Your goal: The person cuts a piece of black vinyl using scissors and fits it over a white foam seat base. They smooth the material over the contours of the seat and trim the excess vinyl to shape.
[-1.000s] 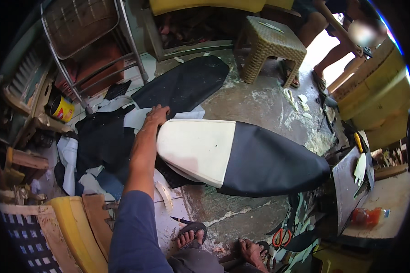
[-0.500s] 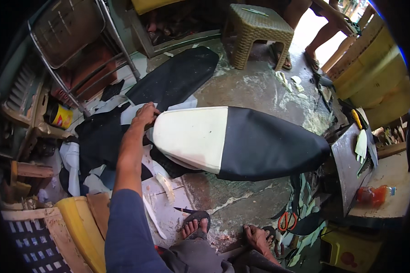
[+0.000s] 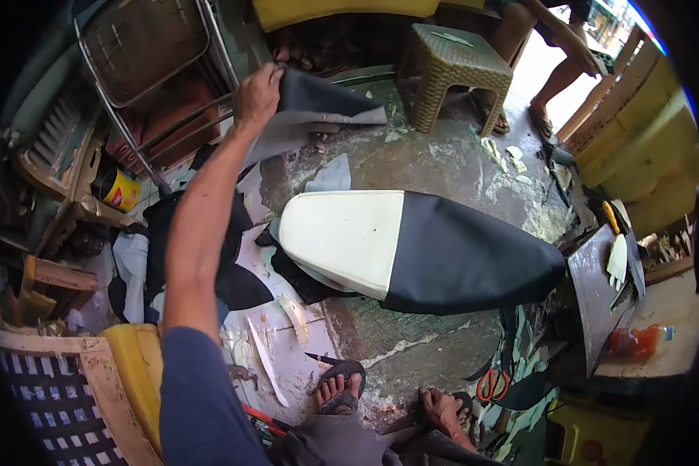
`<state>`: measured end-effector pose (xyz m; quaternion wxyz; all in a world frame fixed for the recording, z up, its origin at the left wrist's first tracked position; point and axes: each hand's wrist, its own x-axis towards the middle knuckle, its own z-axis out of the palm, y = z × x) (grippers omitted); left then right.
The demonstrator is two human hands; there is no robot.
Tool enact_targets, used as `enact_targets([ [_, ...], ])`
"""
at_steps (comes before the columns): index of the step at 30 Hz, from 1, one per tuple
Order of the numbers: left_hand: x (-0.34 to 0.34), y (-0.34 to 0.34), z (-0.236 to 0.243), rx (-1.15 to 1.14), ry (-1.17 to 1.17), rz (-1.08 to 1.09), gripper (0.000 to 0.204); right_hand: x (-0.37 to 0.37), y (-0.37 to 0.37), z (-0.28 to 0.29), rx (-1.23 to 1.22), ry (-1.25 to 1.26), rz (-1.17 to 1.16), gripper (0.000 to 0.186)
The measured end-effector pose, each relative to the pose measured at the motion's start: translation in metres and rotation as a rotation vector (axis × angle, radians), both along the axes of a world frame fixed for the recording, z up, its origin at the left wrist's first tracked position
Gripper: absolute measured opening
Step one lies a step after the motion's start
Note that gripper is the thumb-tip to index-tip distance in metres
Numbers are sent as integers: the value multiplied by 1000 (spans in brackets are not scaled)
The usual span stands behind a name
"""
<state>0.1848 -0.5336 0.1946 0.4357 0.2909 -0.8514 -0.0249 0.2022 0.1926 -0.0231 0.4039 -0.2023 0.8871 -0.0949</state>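
Note:
My left hand [image 3: 258,95], arm stretched forward, is closed on the edge of a black vinyl sheet [image 3: 318,95] with a grey underside. The sheet hangs raised and folded over near the metal chair. Below it, a long seat [image 3: 340,242] lies across the floor, its left part covered in white and its right part in black. Neither hand touches the seat. Low in the view, my right hand [image 3: 443,409] is beside my sandalled foot; its fingers are too unclear to read.
Orange-handled scissors [image 3: 492,384] lie among scraps at the lower right. A woven stool [image 3: 460,66] stands at the back, beside another person's legs [image 3: 555,74]. Black material [image 3: 237,283] and pale offcuts lie left of the seat. A metal chair [image 3: 159,70] stands far left.
My left hand has moved up and away from the seat's white end, lifting the black vinyl sheet off the floor. The seat shifts slightly in view; my right hand stays low.

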Motion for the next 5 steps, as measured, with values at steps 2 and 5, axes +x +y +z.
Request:
enact_targets([
  [2, -37, 45, 60, 34, -51, -90, 27, -5, 5, 3, 39, -19, -13, 49],
  [5, -82, 104, 96, 120, -54, -185, 45, -2, 14, -13, -45, -112, -33, 50],
])
